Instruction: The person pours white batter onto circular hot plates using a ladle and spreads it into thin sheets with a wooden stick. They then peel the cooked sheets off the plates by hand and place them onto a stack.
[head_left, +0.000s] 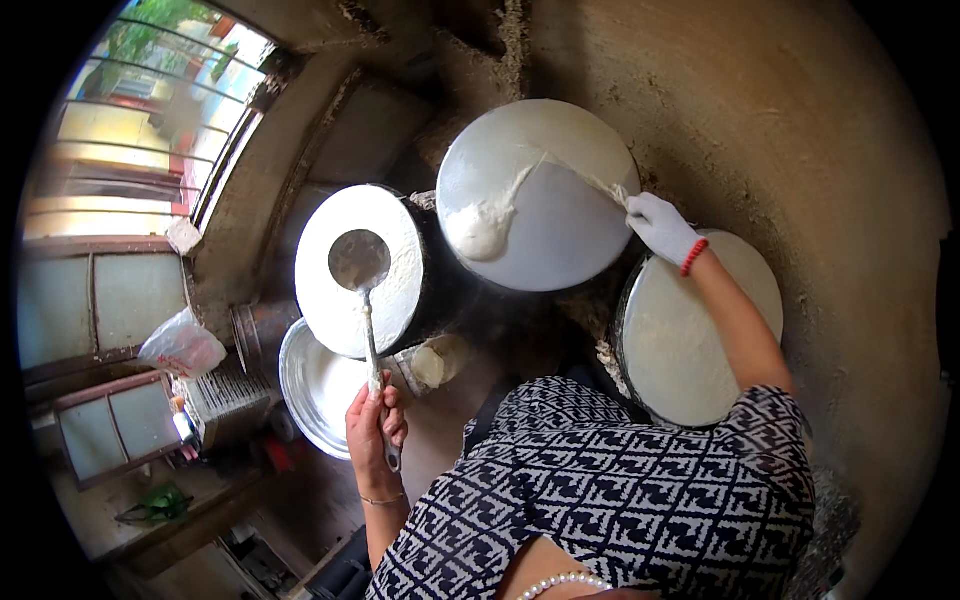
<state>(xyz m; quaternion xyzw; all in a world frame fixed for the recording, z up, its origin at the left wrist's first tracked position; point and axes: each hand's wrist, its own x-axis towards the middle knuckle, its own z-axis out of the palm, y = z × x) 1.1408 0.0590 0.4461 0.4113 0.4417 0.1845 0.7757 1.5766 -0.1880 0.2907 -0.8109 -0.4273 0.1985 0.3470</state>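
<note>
top: black-and-white patterned, short sleeves
right hand: white glove, red bead bracelet
left hand: bare, thin bangle

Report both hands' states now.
Left hand: closed on the long metal ladle.
Right hand, white-gloved: closed on a batter spreader over the round grey griddle.

The left hand grips a ladle over a batter pot; the gloved right hand spreads batter across a round griddle.

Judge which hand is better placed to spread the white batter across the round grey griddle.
Right, probably. The right hand, in a white glove, already holds a spreader on the round grey griddle beside the white batter. The left hand holds a metal ladle over another pan.
</note>
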